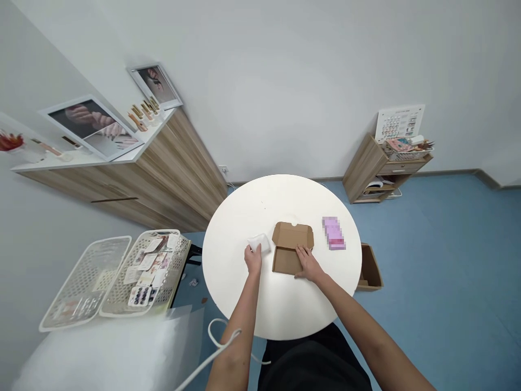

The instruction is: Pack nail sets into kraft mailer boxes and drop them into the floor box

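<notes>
An open brown cardboard box [290, 247] lies on the round white table [244, 217], its lid flap folded back. My right hand [308, 262] rests flat on the box's near right edge, fingers spread. My left hand [253, 258] is closed on the near edge of a small white packet [260, 241] that lies just left of the box. A pink pixelated card-like thing [334, 233] lies on the table to the right of the box, apart from both hands.
Two white perforated baskets [118, 271], one holding several small cards, sit at the left. A wooden cabinet [163, 174] stands behind them. A small shelf unit [380, 168] is at the back right. A cardboard box [369, 266] sits on the blue floor.
</notes>
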A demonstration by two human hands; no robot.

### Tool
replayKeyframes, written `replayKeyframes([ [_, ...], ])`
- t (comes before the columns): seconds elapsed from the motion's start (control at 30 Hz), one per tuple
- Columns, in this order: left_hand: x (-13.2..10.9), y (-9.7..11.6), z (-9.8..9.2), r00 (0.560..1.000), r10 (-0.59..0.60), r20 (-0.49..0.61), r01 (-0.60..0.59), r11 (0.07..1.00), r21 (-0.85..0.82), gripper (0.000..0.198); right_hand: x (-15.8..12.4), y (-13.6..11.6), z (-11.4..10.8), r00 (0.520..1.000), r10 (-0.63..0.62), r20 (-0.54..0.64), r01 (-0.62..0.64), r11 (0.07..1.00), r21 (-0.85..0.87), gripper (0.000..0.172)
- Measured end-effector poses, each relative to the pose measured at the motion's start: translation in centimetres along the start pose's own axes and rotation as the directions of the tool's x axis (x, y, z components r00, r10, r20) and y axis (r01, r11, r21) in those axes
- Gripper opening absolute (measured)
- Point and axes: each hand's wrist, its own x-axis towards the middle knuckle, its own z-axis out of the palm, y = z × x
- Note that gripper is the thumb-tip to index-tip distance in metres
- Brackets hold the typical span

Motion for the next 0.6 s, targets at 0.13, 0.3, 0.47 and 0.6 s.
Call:
replayKeyframes([
  [0.13,-2.3,1.8,-0.2,0.975,0.163,0.153,-0.150,0.984,-0.092,0.026,-0.1,-0.2,-0.2,1.000,0.002,-0.007,-0.002,1.000,-0.006,0.121],
  [0.3,-5.7,3.3,2.8,0.911,0.250,0.329,-0.240,0.968,-0.069,0.041,-0.2,0.0,0.0,0.997,-0.036,-0.069,0.036,0.999,0.009,0.124],
  [0.47,-7.1,3.2,5.5,0.903,0.278,0.326,-0.270,0.960,-0.072,0.053,-0.2,0.1,0.1,0.995,-0.054,-0.086,0.057,0.998,0.035,0.128],
  [0.6,-7.0,2.8,6.0,0.889,0.358,0.284,-0.372,0.928,-0.006,0.054,-0.1,0.2,0.0,0.994,-0.068,-0.084,0.071,0.997,0.030,0.126],
])
